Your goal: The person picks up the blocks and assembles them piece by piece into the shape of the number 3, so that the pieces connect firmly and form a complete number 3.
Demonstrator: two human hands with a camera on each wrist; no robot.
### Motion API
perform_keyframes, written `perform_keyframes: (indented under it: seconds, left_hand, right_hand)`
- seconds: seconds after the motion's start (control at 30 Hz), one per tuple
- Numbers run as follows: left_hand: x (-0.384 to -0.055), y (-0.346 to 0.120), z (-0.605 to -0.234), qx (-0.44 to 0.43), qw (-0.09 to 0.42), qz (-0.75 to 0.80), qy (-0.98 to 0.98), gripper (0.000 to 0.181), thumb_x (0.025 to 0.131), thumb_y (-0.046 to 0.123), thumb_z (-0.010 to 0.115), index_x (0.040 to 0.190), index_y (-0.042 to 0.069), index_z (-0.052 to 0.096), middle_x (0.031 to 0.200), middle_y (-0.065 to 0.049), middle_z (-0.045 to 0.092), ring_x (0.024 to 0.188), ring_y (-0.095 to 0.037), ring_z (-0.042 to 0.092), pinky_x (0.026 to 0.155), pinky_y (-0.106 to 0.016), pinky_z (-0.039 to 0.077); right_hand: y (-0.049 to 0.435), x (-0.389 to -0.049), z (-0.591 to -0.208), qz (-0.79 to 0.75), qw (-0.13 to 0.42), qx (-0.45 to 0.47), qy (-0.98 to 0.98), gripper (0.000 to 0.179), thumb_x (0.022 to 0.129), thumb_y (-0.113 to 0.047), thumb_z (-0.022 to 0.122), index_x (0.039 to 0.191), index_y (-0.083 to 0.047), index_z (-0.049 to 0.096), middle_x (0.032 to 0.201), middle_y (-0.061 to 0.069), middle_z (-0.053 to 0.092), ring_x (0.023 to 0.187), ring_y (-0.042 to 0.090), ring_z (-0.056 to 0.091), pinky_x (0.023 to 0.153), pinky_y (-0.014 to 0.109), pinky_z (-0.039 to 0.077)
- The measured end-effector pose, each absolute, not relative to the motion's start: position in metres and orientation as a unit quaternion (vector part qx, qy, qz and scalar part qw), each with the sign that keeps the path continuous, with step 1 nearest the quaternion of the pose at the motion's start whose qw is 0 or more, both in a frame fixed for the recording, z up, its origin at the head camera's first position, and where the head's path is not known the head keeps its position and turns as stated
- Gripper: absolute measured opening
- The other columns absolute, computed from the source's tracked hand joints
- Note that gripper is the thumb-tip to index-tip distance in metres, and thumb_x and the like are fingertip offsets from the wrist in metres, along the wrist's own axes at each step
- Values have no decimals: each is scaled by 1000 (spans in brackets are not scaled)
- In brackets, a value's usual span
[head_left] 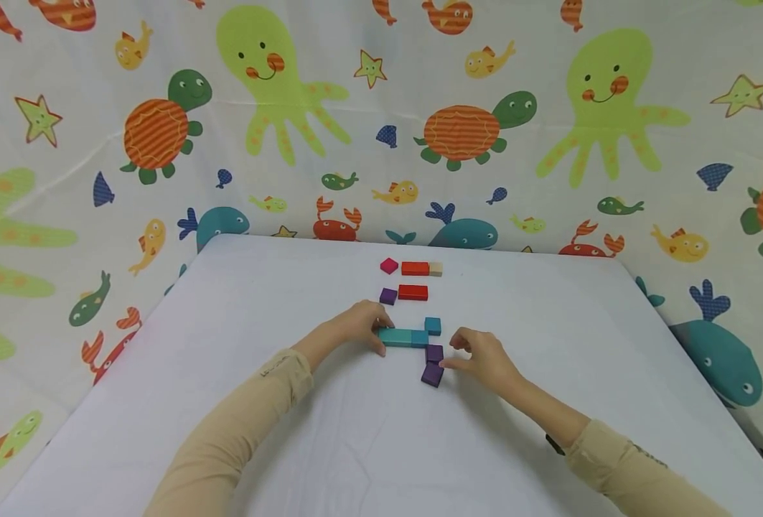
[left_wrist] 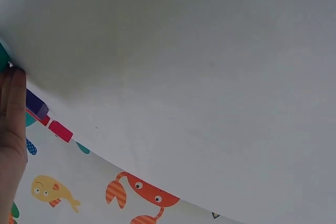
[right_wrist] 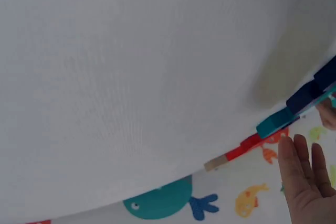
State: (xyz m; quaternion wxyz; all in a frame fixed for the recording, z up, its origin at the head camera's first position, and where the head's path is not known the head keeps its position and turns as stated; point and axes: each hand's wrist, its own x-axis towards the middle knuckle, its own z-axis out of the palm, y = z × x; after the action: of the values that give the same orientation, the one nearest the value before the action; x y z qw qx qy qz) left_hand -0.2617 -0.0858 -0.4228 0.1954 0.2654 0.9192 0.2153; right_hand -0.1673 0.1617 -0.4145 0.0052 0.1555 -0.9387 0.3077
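My left hand (head_left: 363, 324) grips the left end of a long teal block (head_left: 397, 337), thumb in front and fingers behind. A blue-teal cube (head_left: 420, 339) continues that row on the right, and another teal cube (head_left: 433, 326) sits at its back corner. Toward me are two purple blocks, one upper (head_left: 434, 352) and one lower, slightly turned (head_left: 432, 375). Beside them is my right hand (head_left: 484, 359), its fingers loosely bent and its thumb tip right at the purple blocks' right side. In the right wrist view, the right fingers (right_wrist: 304, 166) look extended, holding nothing.
Farther back lie a red block (head_left: 413, 292) beside a purple cube (head_left: 388, 296), then another red block (head_left: 415, 268) with a tan cube (head_left: 436, 269) at its end and a pinkish-red block (head_left: 389, 266). A patterned cloth (head_left: 368, 108) hangs behind the white table (head_left: 278, 287).
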Motion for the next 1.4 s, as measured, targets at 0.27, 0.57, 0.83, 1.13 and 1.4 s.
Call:
perform_keyframes:
  seconds: [0.27,0.57,0.83,1.13,1.4]
  left_hand:
    - [-262,-94,-423,282,176,229,915,53,69,31,83,115,9,68,110,-4,68,95,-15,60,86,-27,51]
    - [-258,-100,-430,263,184,306,896,38,81,26,74,115,9,68,109,-5,70,99,-17,63,87,-29,52]
    - [-266,-98,-424,208,105,314,920,27,87,20,67,112,8,69,104,-5,70,95,-18,63,84,-28,53]
    - [-274,-96,-414,189,24,303,934,37,88,19,67,122,9,63,119,-10,66,108,-26,60,93,-39,50]
    - [-281,-99,-414,169,46,269,947,51,85,24,70,132,11,55,130,-11,58,118,-28,54,100,-44,45]
  right_hand:
    - [158,-201,-407,290,26,166,-942,33,76,-18,78,98,1,63,94,15,68,88,27,62,82,40,54]
    - [152,-216,-413,308,12,129,-942,32,80,-20,75,101,1,63,97,16,68,92,28,62,83,40,54]
    - [151,-243,-413,274,-25,154,-949,42,86,-25,69,117,2,58,108,21,65,100,32,59,87,42,52]
    - [157,-271,-413,258,-42,161,-952,48,87,-23,67,126,0,53,126,22,56,113,37,54,96,49,46]
    - [157,-284,-419,258,-52,166,-951,52,86,-24,68,129,0,51,132,22,53,120,37,50,101,50,42]
